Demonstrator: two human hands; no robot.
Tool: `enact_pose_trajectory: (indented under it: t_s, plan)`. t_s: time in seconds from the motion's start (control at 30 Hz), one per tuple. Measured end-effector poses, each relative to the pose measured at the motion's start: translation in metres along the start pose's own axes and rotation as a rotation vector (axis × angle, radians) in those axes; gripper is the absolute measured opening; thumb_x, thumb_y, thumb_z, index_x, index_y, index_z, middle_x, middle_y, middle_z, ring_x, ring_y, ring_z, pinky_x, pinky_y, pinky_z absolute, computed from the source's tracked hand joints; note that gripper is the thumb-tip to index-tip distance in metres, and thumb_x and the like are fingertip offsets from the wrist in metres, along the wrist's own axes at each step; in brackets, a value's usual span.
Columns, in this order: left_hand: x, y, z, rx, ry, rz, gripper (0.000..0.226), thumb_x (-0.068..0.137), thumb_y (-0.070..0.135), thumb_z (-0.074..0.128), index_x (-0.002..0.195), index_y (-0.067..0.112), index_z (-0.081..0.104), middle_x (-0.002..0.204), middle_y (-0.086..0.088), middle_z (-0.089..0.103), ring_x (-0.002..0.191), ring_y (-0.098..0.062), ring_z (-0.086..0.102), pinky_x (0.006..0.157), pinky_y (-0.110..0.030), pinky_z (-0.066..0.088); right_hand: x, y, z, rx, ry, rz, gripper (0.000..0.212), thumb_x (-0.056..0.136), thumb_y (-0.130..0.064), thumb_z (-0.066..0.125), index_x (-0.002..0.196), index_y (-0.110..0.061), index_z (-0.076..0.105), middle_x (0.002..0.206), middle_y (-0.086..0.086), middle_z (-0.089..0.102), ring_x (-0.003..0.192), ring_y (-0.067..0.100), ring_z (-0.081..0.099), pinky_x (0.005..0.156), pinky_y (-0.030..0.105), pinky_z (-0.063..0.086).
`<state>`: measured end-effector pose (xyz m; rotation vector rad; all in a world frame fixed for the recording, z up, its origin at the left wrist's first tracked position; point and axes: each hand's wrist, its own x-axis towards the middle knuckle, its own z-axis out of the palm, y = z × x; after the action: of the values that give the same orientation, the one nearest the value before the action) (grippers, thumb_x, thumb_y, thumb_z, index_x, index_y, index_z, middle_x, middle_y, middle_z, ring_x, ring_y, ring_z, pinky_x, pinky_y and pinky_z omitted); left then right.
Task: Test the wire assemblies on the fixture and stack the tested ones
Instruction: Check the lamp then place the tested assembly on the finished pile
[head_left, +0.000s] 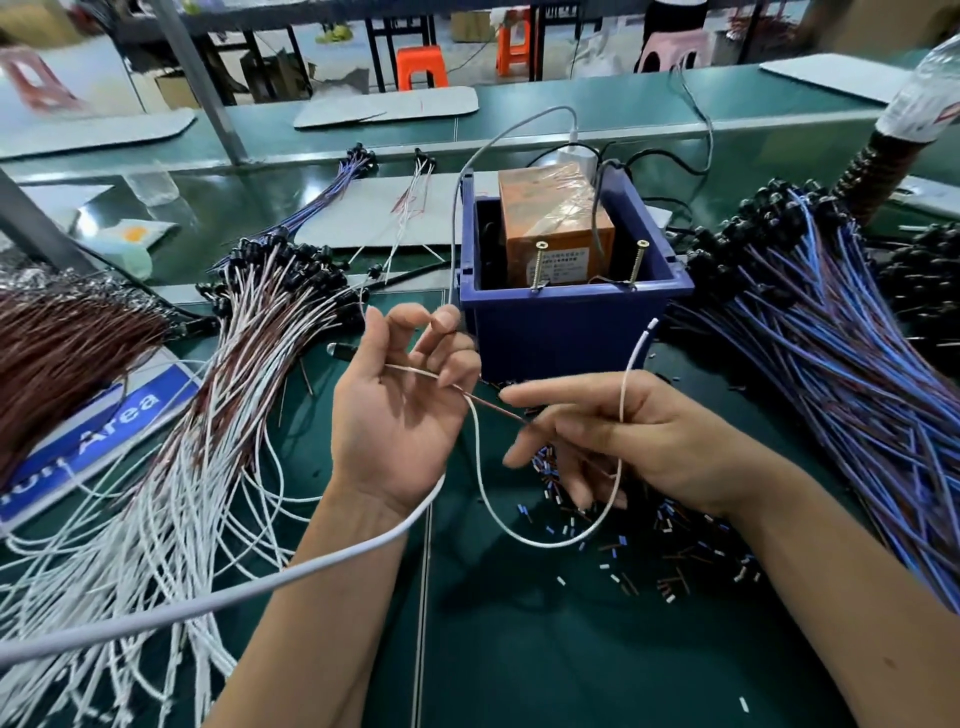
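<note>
Wire (480, 467), pinched by both hands' fingers, spans from left hand (405, 405) to right hand (623, 436), its white end rising just beside the blue fixture (566, 327) ahead, nearer the right.

On your left, a blue sign (88, 441) lies flat on the worktop (519, 649) under the white and brown wires; you can read the white word "Area" on it, and before it only the letters "on" of a word the wires cover. The orange box (558, 223) in the blue bin (566, 322) carries a small printed label (563, 270), too blurred to read.
</note>
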<state>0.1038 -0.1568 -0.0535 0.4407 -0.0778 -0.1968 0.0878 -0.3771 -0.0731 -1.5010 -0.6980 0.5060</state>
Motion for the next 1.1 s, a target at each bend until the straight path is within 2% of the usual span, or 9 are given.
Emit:
enact_pose_trajectory:
  t_s: [0.17,0.43,0.53,0.63,0.73,0.83,0.97,1.03,1.1]
  plan:
    - [0.004,-0.009,-0.003,0.370,0.084,-0.011,0.043,0.106,0.038,0.039,0.081,0.010,0.060,0.081,-0.008,0.057,0.058,-0.011,0.035,0.050,-0.019,0.031,-0.001,0.001,-0.002,0.047,0.074,-0.076,0.030,0.099,-0.013,0.067,0.128,-0.018,0.073,0.115,0.013,0.076,0.051,0.008,0.052,0.048,0.016,0.043]
    - [-0.003,-0.030,-0.006,0.778,-0.117,-0.155,0.046,0.102,0.043,0.042,0.089,0.011,0.073,0.087,-0.017,0.069,0.059,-0.010,0.041,0.052,-0.018,0.040,0.006,0.005,-0.001,0.165,0.465,-0.192,0.023,0.097,-0.027,0.065,0.110,-0.015,0.080,0.075,0.014,0.073,0.039,0.008,0.044,0.043,0.015,0.034]
    - [-0.007,-0.033,-0.007,0.868,-0.221,-0.276,0.045,0.105,0.044,0.042,0.095,0.013,0.073,0.088,-0.019,0.070,0.058,-0.008,0.038,0.052,-0.016,0.038,0.007,0.006,-0.004,0.174,0.580,-0.195,0.020,0.094,-0.028,0.069,0.104,-0.016,0.081,0.071,0.009,0.071,0.040,0.008,0.044,0.043,0.015,0.035]
    - [-0.008,-0.032,-0.008,0.929,-0.313,-0.310,0.030,0.104,0.029,0.050,0.099,0.007,0.069,0.079,-0.011,0.067,0.055,-0.006,0.033,0.051,-0.014,0.032,0.006,0.006,-0.005,0.119,0.621,-0.155,0.021,0.093,-0.031,0.070,0.101,-0.014,0.081,0.072,0.008,0.070,0.043,0.010,0.046,0.044,0.016,0.038]
    - [-0.006,-0.033,-0.007,1.003,-0.290,-0.283,0.022,0.102,0.024,0.059,0.088,0.012,0.070,0.064,-0.001,0.055,0.051,-0.006,0.034,0.048,-0.014,0.027,0.007,0.006,-0.001,0.048,0.630,-0.135,0.025,0.096,-0.034,0.067,0.102,-0.015,0.081,0.070,0.009,0.070,0.041,0.010,0.047,0.041,0.016,0.037]
    - [-0.005,-0.033,-0.005,0.908,-0.198,-0.186,0.023,0.098,0.026,0.055,0.084,0.011,0.065,0.063,-0.002,0.049,0.050,-0.006,0.029,0.046,-0.015,0.025,0.008,0.002,0.001,0.010,0.685,-0.114,0.043,0.104,-0.043,0.050,0.101,-0.009,0.076,0.065,0.013,0.069,0.034,0.013,0.044,0.036,0.017,0.031]
    - [-0.005,-0.027,-0.001,0.754,-0.167,-0.032,0.024,0.101,0.028,0.051,0.085,0.018,0.066,0.094,-0.022,0.055,0.052,-0.003,0.031,0.047,-0.013,0.030,0.005,-0.003,0.006,-0.011,0.537,0.055,0.055,0.107,-0.047,0.040,0.083,-0.006,0.069,0.060,0.019,0.066,0.029,0.016,0.045,0.031,0.015,0.029]
    - [-0.007,-0.027,0.002,0.792,-0.159,-0.019,0.024,0.099,0.031,0.053,0.084,0.023,0.070,0.122,-0.006,0.071,0.053,-0.004,0.035,0.049,-0.013,0.033,0.006,-0.003,0.013,-0.048,0.369,0.166,0.054,0.109,-0.043,0.040,0.083,-0.005,0.067,0.061,0.019,0.067,0.030,0.017,0.049,0.029,0.017,0.032]
    - [-0.009,-0.029,0.002,0.874,-0.182,-0.032,0.025,0.101,0.031,0.055,0.087,0.024,0.074,0.131,-0.003,0.070,0.057,-0.013,0.045,0.053,-0.021,0.038,0.008,-0.002,0.020,-0.100,0.268,0.221,0.053,0.112,-0.037,0.039,0.083,-0.001,0.065,0.060,0.019,0.067,0.031,0.018,0.050,0.029,0.019,0.034]
